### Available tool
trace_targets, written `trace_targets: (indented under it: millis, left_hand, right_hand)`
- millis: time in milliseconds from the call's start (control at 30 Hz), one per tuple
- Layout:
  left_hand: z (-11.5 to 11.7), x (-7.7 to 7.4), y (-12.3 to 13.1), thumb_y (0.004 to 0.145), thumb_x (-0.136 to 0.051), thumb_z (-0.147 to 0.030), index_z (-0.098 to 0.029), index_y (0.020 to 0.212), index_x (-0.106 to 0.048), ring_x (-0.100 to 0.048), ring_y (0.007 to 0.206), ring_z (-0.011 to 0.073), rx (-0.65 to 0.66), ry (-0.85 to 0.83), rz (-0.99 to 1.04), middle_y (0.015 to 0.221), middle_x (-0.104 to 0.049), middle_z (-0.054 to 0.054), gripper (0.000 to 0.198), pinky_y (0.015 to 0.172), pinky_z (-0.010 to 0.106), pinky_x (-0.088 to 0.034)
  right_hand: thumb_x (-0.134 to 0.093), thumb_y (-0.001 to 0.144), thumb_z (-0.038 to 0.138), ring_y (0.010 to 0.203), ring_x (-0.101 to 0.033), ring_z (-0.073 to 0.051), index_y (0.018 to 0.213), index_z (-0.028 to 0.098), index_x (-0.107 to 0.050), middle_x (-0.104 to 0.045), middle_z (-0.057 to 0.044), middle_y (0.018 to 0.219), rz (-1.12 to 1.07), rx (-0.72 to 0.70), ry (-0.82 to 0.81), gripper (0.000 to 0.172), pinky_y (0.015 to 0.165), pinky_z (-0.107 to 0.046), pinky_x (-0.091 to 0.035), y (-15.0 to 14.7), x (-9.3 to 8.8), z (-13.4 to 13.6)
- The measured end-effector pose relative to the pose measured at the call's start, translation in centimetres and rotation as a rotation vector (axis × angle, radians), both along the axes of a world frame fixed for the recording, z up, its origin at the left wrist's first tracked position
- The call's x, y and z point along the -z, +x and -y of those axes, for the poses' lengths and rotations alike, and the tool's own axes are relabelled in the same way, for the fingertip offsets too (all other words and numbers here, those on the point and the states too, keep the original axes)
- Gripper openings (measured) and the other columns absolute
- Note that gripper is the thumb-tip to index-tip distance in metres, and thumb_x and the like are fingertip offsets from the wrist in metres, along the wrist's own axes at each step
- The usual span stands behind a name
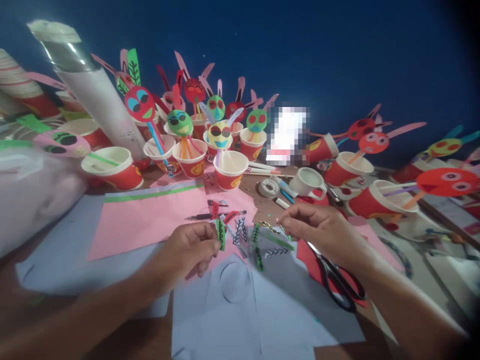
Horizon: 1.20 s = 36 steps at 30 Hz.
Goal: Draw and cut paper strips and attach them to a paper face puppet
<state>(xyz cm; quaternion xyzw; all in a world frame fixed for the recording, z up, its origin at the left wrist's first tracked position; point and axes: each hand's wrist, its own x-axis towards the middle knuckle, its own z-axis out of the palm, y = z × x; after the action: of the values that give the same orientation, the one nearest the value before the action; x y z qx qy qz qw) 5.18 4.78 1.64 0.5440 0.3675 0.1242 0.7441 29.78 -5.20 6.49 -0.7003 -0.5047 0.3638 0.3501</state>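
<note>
Between thumb and fingers, my left hand pinches a small green paper strip with a black pattern. My right hand is closed in a pinch over the right side of the paper pieces; whatever its fingertips hold is too small to make out. Several patterned strips lie between the hands: a white leaf-patterned strip, a green leaf-patterned strip, a yellowish chain-patterned strip and a red strip. A black pen lies behind them. Black-handled scissors rest under my right forearm.
White sheets and pink paper cover the table. Behind stand red-and-white paper cups with paper faces on sticks. A tape roll, a white mug and a pixelated bright screen are farther back. A plastic bag sits left.
</note>
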Motion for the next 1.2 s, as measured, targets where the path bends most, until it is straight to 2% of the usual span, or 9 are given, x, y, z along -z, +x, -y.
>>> trace_targets:
  millis: [167,300,467,567,667,800,900,1033,1200]
  left_hand:
    - [0.3,0.2,0.2,0.081,-0.055,-0.027,-0.018,0.069,-0.050,-0.037,0.038,0.0064,0.032,0.028,-0.032,0.044,-0.045,-0.008,0.016,0.038,0.018,-0.029]
    - [0.4,0.0,0.4,0.080,-0.054,-0.029,-0.018,0.069,-0.050,-0.035,0.038,0.0062,0.043,0.048,-0.045,0.044,-0.045,-0.007,0.017,0.039,0.019,-0.028]
    - [0.3,-0.8,0.4,0.080,-0.053,-0.030,-0.018,0.067,-0.049,-0.035,0.038,0.0066,0.075,0.065,-0.107,0.043,-0.043,-0.007,0.018,0.039,0.019,-0.028]
    - [0.2,-1.3,0.4,0.080,-0.053,-0.030,-0.017,0.068,-0.050,-0.036,0.040,0.0067,0.096,0.066,-0.122,0.044,-0.043,-0.007,0.018,0.040,0.019,-0.030]
    - [0.3,-1.6,0.4,0.079,-0.054,-0.031,-0.018,0.067,-0.049,-0.035,0.039,0.0065,0.109,0.048,-0.147,0.044,-0.043,-0.007,0.019,0.039,0.019,-0.028]
    - [0.5,-1.7,0.6,0.076,-0.056,-0.030,-0.018,0.065,-0.049,-0.036,0.040,0.0061,0.066,0.057,-0.118,0.043,-0.044,-0.007,0.018,0.040,0.018,-0.028]
    - [0.7,-1.8,0.7,0.075,-0.056,-0.029,-0.017,0.065,-0.050,-0.037,0.041,0.0062,0.043,0.053,-0.107,0.043,-0.042,-0.008,0.017,0.042,0.019,-0.029]
    - [0.9,-1.6,0.8,0.074,-0.056,-0.029,-0.018,0.065,-0.049,-0.037,0.041,0.0064,0.026,0.056,-0.108,0.043,-0.040,-0.009,0.016,0.041,0.018,-0.028]
    - [0.7,-1.3,0.8,0.076,-0.055,-0.030,-0.017,0.064,-0.048,-0.036,0.040,0.0062,0.056,0.065,-0.103,0.043,-0.041,-0.008,0.019,0.041,0.019,-0.027]
  right_hand:
    - [-0.053,0.083,0.036,0.063,-0.055,-0.014,0.076,0.022,-0.063,-0.063,0.001,0.069,0.220,0.012,-0.050,0.019,0.056,-0.024,-0.041,0.3,1.4,1.1]
    - [-0.053,0.081,0.026,0.065,-0.058,-0.014,0.074,0.024,-0.064,-0.066,0.002,0.071,0.345,-0.099,-0.033,0.014,0.059,-0.026,-0.041,-0.8,2.2,1.3]
    - [-0.058,0.078,0.022,0.071,-0.060,-0.016,0.079,0.023,-0.066,-0.067,0.000,0.078,0.512,-0.171,-0.049,0.008,0.063,-0.027,-0.042,-2.8,2.9,1.2]
    - [-0.063,0.075,0.022,0.081,-0.061,-0.021,0.087,0.020,-0.067,-0.067,-0.004,0.083,0.621,-0.201,-0.053,0.012,0.071,-0.032,-0.043,-3.7,3.4,1.2]
    - [-0.064,0.076,0.021,0.082,-0.060,-0.021,0.086,0.020,-0.066,-0.066,-0.004,0.082,0.637,-0.234,-0.038,0.011,0.072,-0.033,-0.043,-3.7,3.6,1.2]
    - [-0.055,0.084,0.024,0.077,-0.060,-0.017,0.084,0.024,-0.064,-0.067,-0.001,0.084,0.575,-0.104,0.075,0.010,0.067,-0.029,-0.042,-1.6,3.3,0.8]
    - [-0.052,0.086,0.026,0.074,-0.060,-0.017,0.086,0.025,-0.065,-0.067,0.000,0.083,0.586,-0.002,0.039,0.014,0.061,-0.028,-0.040,-0.1,3.1,0.3]
    - [-0.052,0.085,0.025,0.080,-0.061,-0.018,0.089,0.025,-0.067,-0.068,-0.002,0.090,0.603,-0.010,0.021,0.016,0.065,-0.028,-0.042,0.0,3.6,-0.1]
    - [-0.055,0.083,0.021,0.085,-0.061,-0.018,0.089,0.028,-0.067,-0.067,0.001,0.090,0.670,-0.061,0.123,0.015,0.068,-0.027,-0.041,-0.8,4.8,-0.4]
